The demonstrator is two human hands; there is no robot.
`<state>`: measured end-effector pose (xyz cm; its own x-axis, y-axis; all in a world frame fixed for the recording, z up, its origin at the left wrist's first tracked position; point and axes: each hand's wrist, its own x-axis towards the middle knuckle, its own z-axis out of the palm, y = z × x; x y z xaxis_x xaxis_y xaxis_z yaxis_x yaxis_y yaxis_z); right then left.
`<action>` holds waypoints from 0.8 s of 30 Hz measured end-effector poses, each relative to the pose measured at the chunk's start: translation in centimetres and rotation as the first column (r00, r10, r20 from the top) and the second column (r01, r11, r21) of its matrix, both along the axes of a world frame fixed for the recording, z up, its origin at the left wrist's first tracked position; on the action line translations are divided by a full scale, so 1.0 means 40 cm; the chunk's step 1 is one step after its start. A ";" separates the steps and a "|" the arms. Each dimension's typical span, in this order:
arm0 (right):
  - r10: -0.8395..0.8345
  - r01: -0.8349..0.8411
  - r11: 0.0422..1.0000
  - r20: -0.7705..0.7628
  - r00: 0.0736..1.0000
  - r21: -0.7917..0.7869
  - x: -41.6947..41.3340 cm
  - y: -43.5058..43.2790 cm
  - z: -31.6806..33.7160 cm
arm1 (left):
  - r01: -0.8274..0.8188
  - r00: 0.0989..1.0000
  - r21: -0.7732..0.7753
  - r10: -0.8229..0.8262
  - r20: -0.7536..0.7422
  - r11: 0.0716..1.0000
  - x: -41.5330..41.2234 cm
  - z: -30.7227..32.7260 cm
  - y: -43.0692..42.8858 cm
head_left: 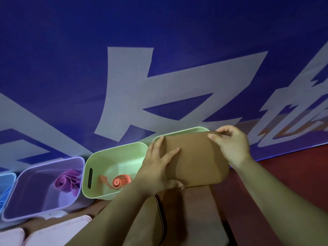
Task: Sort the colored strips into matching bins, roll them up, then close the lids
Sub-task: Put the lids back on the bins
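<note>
Head view: brown lid [197, 160] over the far green bin [181, 133], covering most of its mouth. Left hand [156, 166] spread flat on the lid's near-left corner, thumb tucked under the edge; right hand [232, 148] pinching the far-right rim. Left of that lid: open green bin [99, 157] with a rolled orange strip [118, 181], then purple bin [44, 167]. Likely stiff, light, smooth; best held at opposite edges.

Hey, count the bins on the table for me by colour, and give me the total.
Green bins: 2
Purple bin: 1
Blue bin: 1, only partly in view
Total: 4
</note>
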<state>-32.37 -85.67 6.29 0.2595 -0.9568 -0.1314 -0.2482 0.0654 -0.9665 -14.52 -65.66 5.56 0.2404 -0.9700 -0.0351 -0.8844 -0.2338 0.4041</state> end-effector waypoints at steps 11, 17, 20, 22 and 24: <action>0.032 -0.043 0.996 -0.141 0.990 -0.074 0.079 -0.052 -0.061 | 0.012 0.990 0.173 -0.036 0.137 0.985 0.029 -0.049 -0.024; 0.207 -0.315 0.913 -0.373 0.905 -0.258 0.052 -0.019 -0.068 | -0.035 0.984 0.207 -0.002 0.176 0.978 0.031 -0.065 -0.018; 0.306 -0.464 0.858 -0.507 0.806 -0.220 0.020 -0.002 -0.065 | -0.046 0.983 0.195 0.010 0.182 0.980 0.028 -0.073 -0.016; 0.359 -0.530 0.828 -0.554 0.751 -0.181 -0.006 0.008 -0.066 | -0.074 0.985 0.183 0.043 0.166 0.980 0.029 -0.074 -0.018; 0.387 -0.564 0.810 -0.577 0.720 -0.161 -0.031 0.023 -0.073 | -0.094 0.985 0.178 0.066 0.159 0.979 0.031 -0.076 -0.020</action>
<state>-33.59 -84.76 3.39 0.6735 -0.7323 -0.1005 -0.6064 -0.4696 -0.6417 -13.29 -66.45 2.53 0.3334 -0.9276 -0.1687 -0.9071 -0.3644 0.2106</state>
